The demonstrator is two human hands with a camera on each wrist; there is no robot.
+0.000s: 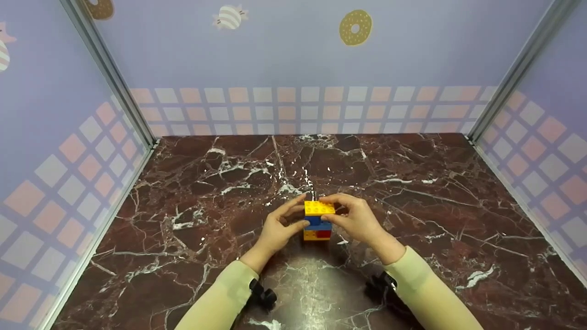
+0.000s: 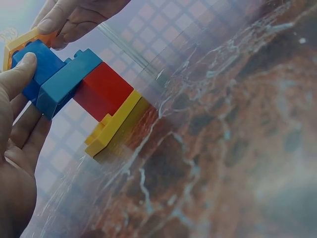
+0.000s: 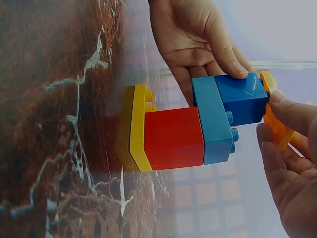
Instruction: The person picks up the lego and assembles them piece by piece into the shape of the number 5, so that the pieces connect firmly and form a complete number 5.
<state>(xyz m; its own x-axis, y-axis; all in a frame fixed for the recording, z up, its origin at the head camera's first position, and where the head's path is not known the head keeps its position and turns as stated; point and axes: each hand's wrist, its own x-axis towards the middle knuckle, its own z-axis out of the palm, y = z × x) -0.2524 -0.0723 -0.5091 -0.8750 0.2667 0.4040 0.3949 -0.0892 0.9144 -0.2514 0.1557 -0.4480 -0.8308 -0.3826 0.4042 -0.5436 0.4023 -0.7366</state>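
Note:
A small stack of toy building bricks stands on the table in front of me. Its base is a flat yellow brick (image 3: 137, 129), with a red brick (image 3: 173, 138) on one end of it. Above that come a light blue flat brick (image 3: 213, 119) and a dark blue brick (image 3: 242, 99). My left hand (image 1: 277, 227) pinches the dark blue brick, thumb on the near side and fingers behind. On the other side, my right hand (image 1: 360, 220) grips a second flat yellow brick (image 1: 319, 208) at the top. In the right wrist view, studs show between this yellow brick and the dark blue one.
The table (image 1: 220, 275) has a dark red marbled, shiny surface. Lilac panels with pale squares enclose it at the back (image 1: 293, 55) and both sides. Black wrist cameras hang below both sleeves, just above the table.

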